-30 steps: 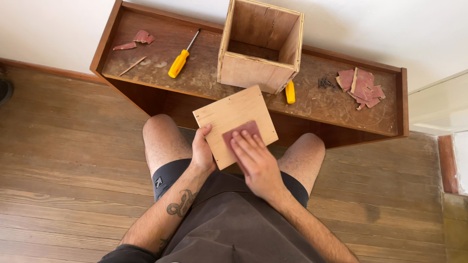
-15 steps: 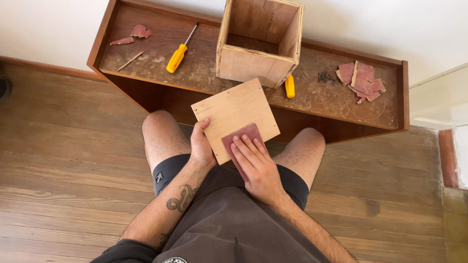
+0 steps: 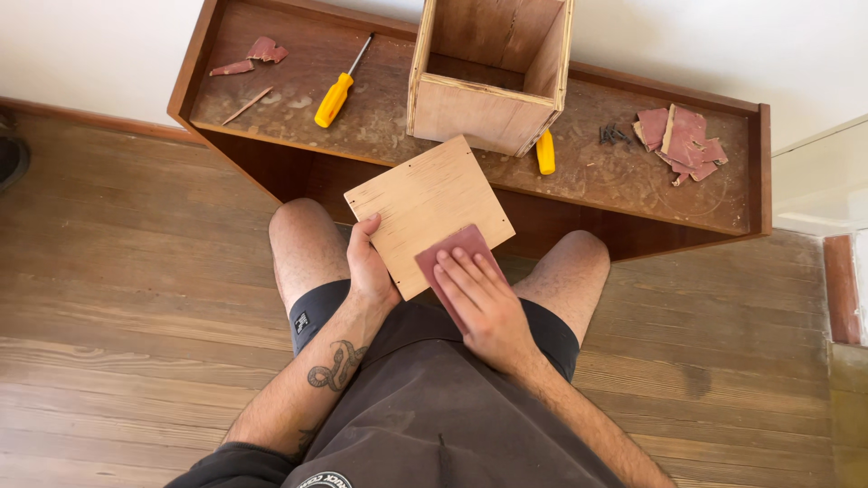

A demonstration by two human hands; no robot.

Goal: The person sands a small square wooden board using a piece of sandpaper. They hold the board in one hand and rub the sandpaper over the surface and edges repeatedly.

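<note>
The plywood panel (image 3: 425, 203) sits at the centre of the frame, tilted, resting over the person's lap between the knees, its far corner overlapping the front edge of the shelf unit (image 3: 271, 154). Small holes show near its edges. A piece of reddish sandpaper (image 3: 457, 248) lies flat on the panel's lower right corner.

The left hand (image 3: 369, 271) holds the panel's lower left edge, thumb on top and grip closed on the board. The right hand (image 3: 479, 303) lies flat on the sandpaper, fingers spread and pressing it down; no closed grip, only palm and finger pressure.

Assessment: the sanding would be sounder with even pressure across all fingers, strokes along the grain, and the left hand bracing the board firmly so it does not rock on the thighs. The corner being worked overhangs without support and may flex.

Surroundings: in the upper frame, an open wooden box (image 3: 493, 68) stands on the shelf unit. A yellow-handled screwdriver (image 3: 336, 95) lies upper left, a second yellow handle (image 3: 545, 154) beside the box, spare sandpaper pieces (image 3: 683, 136) upper right, dark screws (image 3: 613, 136) beside them.
</note>
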